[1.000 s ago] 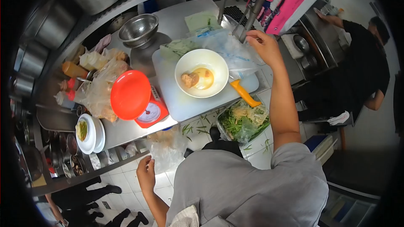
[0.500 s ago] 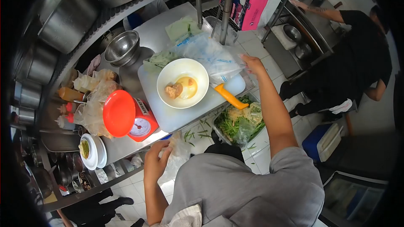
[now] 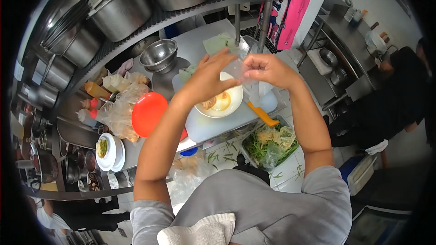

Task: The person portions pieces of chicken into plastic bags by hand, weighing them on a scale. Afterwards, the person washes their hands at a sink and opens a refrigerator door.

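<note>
My right hand (image 3: 269, 70) has its fingers curled in a pinch on a clear plastic bag (image 3: 237, 67), raised over the board's far side. Close by, my left hand (image 3: 210, 78) reaches over the white bowl (image 3: 237, 103) with its fingers stretched and thumb apart; whether its fingertips touch the plastic is unclear. Inside the bowl are a yellowish liquid and a tan lump (image 3: 210, 104), partly covered by my left hand. The bowl stands on a white cutting board (image 3: 195, 129), where a yellow-handled knife (image 3: 263, 114) lies to its right, its blade mostly hidden.
A red scale (image 3: 149, 114) is beside my left forearm, and a metal colander (image 3: 159, 55) sits behind. Stacked white plates (image 3: 108, 152) are at left. A tub of greens (image 3: 270, 143) is below the table edge. A co-worker (image 3: 386, 93) stands at right.
Both hands have come together above the bowl; the left rose from the table's front edge. The plastic bag has been lifted off the board. The view has shifted, and the co-worker has turned.
</note>
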`<action>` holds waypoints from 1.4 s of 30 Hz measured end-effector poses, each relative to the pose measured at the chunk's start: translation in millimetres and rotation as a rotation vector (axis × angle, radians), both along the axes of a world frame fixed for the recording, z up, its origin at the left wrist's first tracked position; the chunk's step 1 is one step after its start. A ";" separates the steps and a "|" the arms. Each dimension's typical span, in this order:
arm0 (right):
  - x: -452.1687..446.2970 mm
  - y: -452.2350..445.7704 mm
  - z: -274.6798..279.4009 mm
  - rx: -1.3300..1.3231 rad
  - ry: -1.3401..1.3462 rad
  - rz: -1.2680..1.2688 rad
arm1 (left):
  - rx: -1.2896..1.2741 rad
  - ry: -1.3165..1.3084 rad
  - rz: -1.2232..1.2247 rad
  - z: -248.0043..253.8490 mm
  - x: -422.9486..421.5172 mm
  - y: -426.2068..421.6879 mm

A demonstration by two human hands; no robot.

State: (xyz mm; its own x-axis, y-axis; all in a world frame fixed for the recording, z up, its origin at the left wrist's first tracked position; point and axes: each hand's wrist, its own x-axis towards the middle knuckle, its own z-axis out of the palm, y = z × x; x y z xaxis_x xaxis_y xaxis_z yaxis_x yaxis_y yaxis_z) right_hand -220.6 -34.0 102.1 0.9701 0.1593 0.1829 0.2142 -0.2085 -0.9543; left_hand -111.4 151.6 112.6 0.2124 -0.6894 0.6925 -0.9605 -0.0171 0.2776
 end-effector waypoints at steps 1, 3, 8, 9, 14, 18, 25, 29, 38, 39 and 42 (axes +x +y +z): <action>3.4 1.2 3.1 0.039 -0.015 -0.066 | 0.205 0.252 -0.077 1.3 10.6 1.1; 7.8 -5.8 3.5 0.057 -0.026 -0.232 | 0.352 0.652 -0.070 -1.2 19.8 1.6; 3.3 -7.3 -51.4 0.449 0.029 -0.064 | 0.050 0.974 0.019 7.5 37.5 17.0; 4.6 5.1 -65.4 0.392 0.012 -0.125 | -0.066 1.156 -0.034 9.6 39.8 20.5; 23.7 44.8 -111.4 0.420 -0.017 -0.200 | -0.387 1.506 -0.091 7.2 67.7 37.5; 27.0 63.8 -134.0 0.833 0.079 -0.303 | -0.521 1.644 -0.042 -14.7 84.5 53.5; 37.1 59.4 -119.3 0.993 -0.042 -0.550 | -0.441 1.711 0.173 -77.1 85.7 71.6; 40.9 64.3 -106.8 0.887 -0.105 -0.539 | -0.322 0.492 0.584 -65.7 32.9 74.1; 30.9 168.5 -102.6 0.189 -0.368 -0.176 | -0.616 1.789 -0.180 -69.5 -2.9 47.6; 34.7 168.4 -109.9 0.192 -0.365 -0.174 | -0.595 1.727 -0.348 -79.1 0.4 53.0; 47.9 157.3 -120.2 0.113 -0.331 -0.232 | -0.629 1.794 -0.472 -92.4 -14.0 59.7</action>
State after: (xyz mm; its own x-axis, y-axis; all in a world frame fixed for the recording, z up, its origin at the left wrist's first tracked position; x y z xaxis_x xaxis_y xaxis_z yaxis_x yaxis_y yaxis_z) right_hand -172.7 123.3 -18.2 0.8639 -0.0954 0.4945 0.4727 -0.1852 -0.8615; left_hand -125.4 211.3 20.2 0.7364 -0.6746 0.0507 0.4948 0.5883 0.6396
